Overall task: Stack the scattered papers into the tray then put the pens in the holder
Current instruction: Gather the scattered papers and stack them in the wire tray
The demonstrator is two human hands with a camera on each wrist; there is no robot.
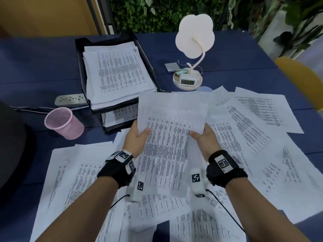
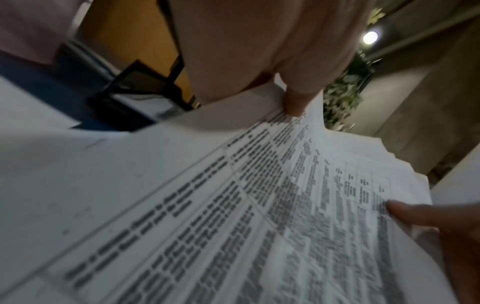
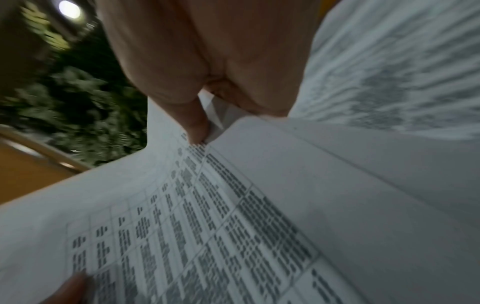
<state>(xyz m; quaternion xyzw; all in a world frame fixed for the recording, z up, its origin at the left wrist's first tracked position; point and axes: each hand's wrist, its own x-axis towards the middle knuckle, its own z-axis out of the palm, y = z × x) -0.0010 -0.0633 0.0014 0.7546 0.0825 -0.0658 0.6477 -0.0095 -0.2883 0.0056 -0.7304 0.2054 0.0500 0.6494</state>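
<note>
I hold a bundle of printed papers (image 1: 169, 137) above the table with both hands. My left hand (image 1: 138, 137) pinches its left edge, thumb on top. On the right edge my right hand (image 1: 202, 137) pinches the same way. The wrist views show the held papers (image 2: 259, 205) (image 3: 207, 226) close up, with a thumb (image 2: 293, 102) (image 3: 194, 125) pressed on top. The black stacked tray (image 1: 150, 67) at the back left holds a pile of sheets. A pink mesh holder (image 1: 64, 123), with nothing visible inside, stands left of the tray. Scattered papers (image 1: 253, 128) cover the near and right table. No pens are visible.
A white lamp with a small clock base (image 1: 188, 79) stands right of the tray. A grey power strip (image 1: 70, 100) with its cable lies behind the holder. A dark rounded object (image 1: 12, 145) sits at the left edge. A yellow chair back (image 1: 300, 77) is at the right.
</note>
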